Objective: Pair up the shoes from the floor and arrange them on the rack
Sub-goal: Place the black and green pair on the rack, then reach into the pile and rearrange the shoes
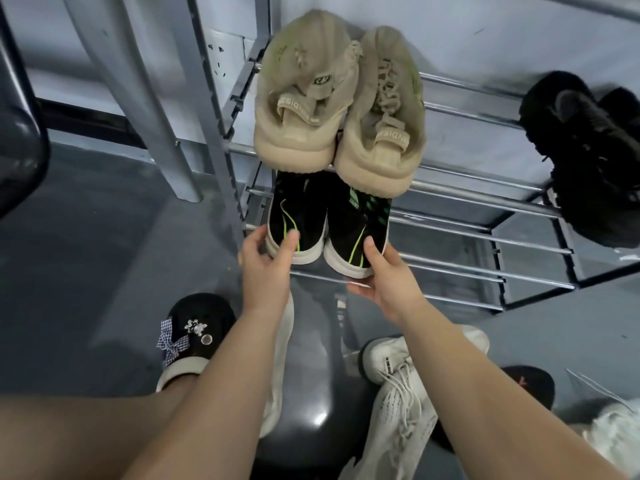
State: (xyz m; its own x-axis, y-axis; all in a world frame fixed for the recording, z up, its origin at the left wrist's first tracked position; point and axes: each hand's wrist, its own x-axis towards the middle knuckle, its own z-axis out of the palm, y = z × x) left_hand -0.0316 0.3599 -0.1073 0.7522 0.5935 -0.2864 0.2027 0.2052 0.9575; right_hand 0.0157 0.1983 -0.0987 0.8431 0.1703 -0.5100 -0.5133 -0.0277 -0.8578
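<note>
Hands are gripping the heels of the black-and-green pair [329, 230]: our left hand [265, 265] on the left shoe, right hand [379, 275] on the right. We are seating it on the rack [485, 233], on a tier below the beige pair [339, 109]. Next, we judge, is releasing and reaching for the white sneaker [398, 393] on the near floor.
</note>
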